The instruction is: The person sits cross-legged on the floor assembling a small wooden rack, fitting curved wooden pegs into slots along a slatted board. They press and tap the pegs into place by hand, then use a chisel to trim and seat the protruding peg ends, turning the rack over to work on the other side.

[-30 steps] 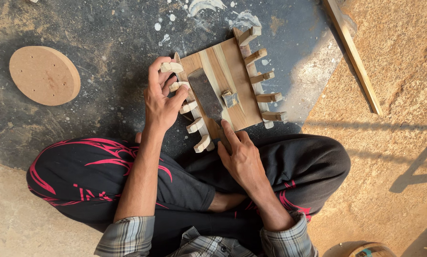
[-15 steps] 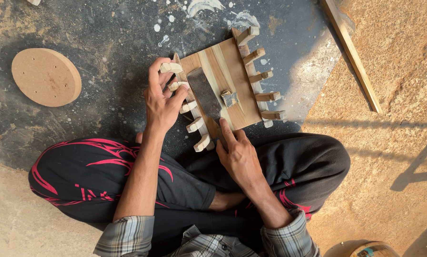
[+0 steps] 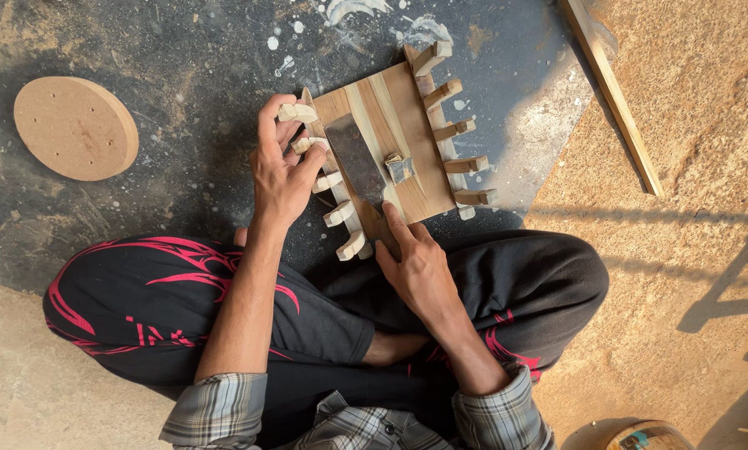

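Head view: wooden peg rack (image 3: 390,142) flat on dark floor (image 3: 182,50), centre, just beyond crossed legs. Left hand (image 3: 282,171) fingers curled around left-row peg (image 3: 297,112). Right hand (image 3: 420,267) fingers extended, pressing rack near edge. Round wooden disc (image 3: 75,127) far left; wooden strip (image 3: 611,92) right.

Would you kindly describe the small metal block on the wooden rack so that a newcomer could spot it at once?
Start at the pegged wooden rack lying on the dark floor in front of the seated person's legs, between the left hand and the right hand. Near its middle sits a small grey block, beside the dark flat strip. It alone is short, chunky and metallic; the pegs are pale wood.
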Demonstrator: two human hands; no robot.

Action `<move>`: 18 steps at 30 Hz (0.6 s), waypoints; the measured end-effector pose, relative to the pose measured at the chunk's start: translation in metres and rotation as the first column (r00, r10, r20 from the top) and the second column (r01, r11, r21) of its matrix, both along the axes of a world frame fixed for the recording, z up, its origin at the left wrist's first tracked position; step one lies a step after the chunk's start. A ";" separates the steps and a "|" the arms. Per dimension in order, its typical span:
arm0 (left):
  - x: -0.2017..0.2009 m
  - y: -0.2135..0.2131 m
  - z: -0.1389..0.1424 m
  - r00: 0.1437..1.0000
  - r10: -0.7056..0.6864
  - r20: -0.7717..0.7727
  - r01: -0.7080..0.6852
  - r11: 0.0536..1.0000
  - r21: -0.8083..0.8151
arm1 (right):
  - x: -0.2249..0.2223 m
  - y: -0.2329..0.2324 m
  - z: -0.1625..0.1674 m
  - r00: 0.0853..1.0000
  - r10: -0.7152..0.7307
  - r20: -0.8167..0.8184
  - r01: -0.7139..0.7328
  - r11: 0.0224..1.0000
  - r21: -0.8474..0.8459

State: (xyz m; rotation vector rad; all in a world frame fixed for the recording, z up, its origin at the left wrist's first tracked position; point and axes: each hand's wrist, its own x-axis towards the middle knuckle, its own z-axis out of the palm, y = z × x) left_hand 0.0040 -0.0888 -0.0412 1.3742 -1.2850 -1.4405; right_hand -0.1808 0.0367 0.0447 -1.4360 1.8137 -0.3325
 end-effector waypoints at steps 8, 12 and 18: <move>-0.001 -0.001 0.003 1.000 0.000 0.022 0.000 1.000 -0.003 | 0.008 -0.001 0.001 0.992 0.043 -0.122 -0.037 0.998 0.052; 0.000 -0.002 0.007 0.998 0.010 0.068 -0.011 1.000 0.023 | 0.004 -0.002 -0.002 0.999 0.012 -0.037 -0.012 1.000 0.002; -0.001 -0.003 0.003 0.998 0.007 0.070 -0.009 0.999 0.034 | 0.007 -0.002 -0.004 0.987 0.057 -0.148 -0.063 0.997 -0.040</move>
